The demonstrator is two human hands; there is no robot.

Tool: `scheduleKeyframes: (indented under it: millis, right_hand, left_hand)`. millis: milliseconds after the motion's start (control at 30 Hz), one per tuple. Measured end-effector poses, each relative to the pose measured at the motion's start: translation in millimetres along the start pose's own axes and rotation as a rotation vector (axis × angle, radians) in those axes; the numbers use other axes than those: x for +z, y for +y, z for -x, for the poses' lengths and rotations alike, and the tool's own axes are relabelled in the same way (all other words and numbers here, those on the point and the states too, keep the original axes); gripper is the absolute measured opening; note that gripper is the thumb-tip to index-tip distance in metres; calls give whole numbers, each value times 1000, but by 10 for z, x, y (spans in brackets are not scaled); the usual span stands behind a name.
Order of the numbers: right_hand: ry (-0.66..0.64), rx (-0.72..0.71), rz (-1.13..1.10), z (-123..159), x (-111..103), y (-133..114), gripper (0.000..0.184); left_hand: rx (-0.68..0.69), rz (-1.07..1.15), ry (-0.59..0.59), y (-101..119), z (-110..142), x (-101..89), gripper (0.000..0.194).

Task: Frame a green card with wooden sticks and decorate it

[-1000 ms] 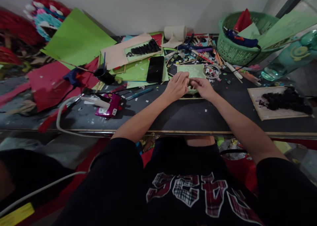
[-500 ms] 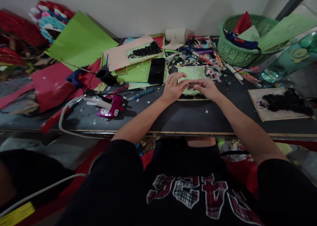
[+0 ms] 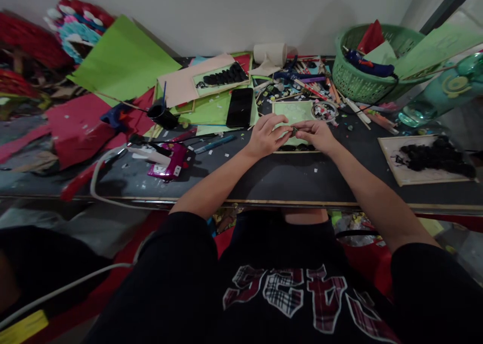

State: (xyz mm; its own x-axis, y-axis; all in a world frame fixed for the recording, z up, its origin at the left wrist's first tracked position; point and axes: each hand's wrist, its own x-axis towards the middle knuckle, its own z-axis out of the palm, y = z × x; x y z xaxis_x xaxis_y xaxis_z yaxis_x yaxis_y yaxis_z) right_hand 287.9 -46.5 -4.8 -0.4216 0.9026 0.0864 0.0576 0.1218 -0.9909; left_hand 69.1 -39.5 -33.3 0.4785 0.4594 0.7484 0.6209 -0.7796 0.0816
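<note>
My left hand (image 3: 267, 134) and my right hand (image 3: 316, 135) meet fingertip to fingertip above a small framed green panel (image 3: 292, 110). Between their pinched fingers is a small dark piece (image 3: 294, 131), too small for me to name. Both hands are closed on it. Dark rounded lumps line the panel's near edge, partly covered by my hands. Just beyond my right hand stands a round dish (image 3: 323, 111) of small red, white and dark bits. A black phone (image 3: 240, 107) lies beyond my left hand.
To the right lie a framed panel with black lumps (image 3: 433, 156), a green basket (image 3: 349, 71) and a teal bottle (image 3: 422, 110). On the left are a black cup (image 3: 162, 116), a magenta box (image 3: 168, 163), a pale cable (image 3: 92, 183), a red-handled tool (image 3: 81, 180) and coloured paper (image 3: 124, 57).
My left fingers have curled in and shifted slightly at the small dark piece, which both hands still pinch. My right hand stays nearly in place. The view has moved very slightly.
</note>
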Motion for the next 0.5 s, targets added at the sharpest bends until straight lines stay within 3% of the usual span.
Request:
scheduleKeyframes:
  millis: [200,500]
  right_hand:
    - [26,25,28,-23,-27,37,44]
    - [17,11,140,-20,0,71,45]
  left_hand:
    - [61,22,49,7,-36,-33,29]
    - [91,-2,-52,6,-57,-23,25]
